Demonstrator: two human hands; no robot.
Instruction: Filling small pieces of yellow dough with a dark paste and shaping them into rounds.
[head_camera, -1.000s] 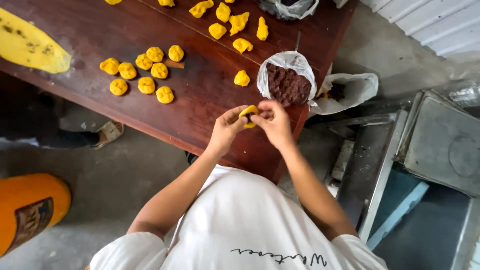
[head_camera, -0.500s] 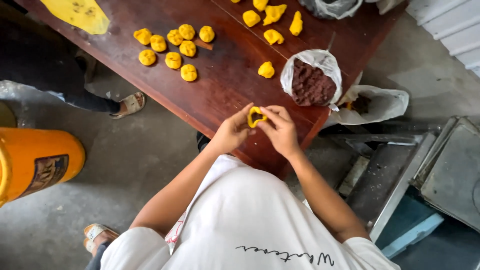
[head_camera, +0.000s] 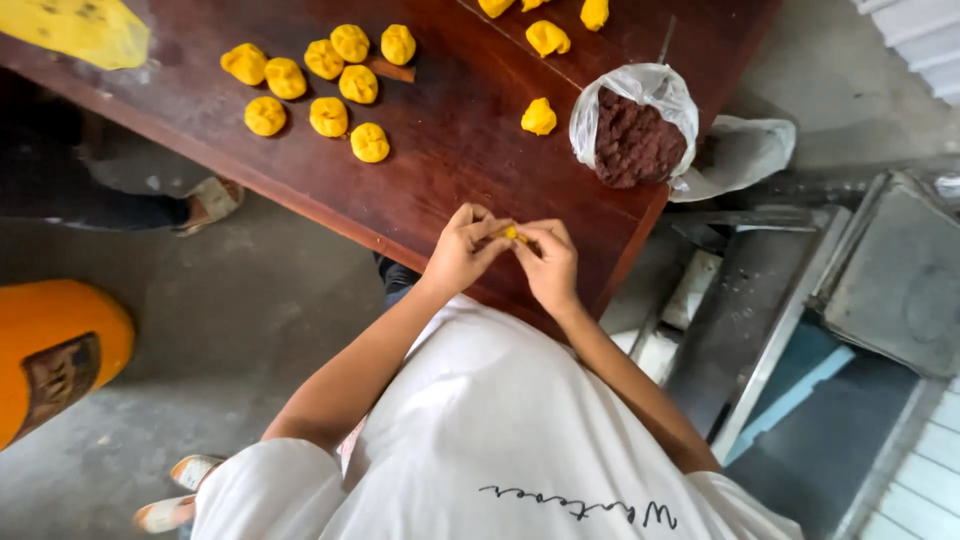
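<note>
Head view, looking down: my left hand and right hand meet over the near edge of a dark wooden bench, fingers closed together around a small yellow dough piece, which is mostly hidden between my fingertips; held this way, I judge, to pinch and shape it. Just beyond my hands stands an open plastic bag of dark brown filling, near enough to reach. Beside the bag lies one yellow dough lump. Further from the bag, to its left, a cluster of rounded yellow dough balls sits grouped together on the bench, apart from my working spot.
</note>
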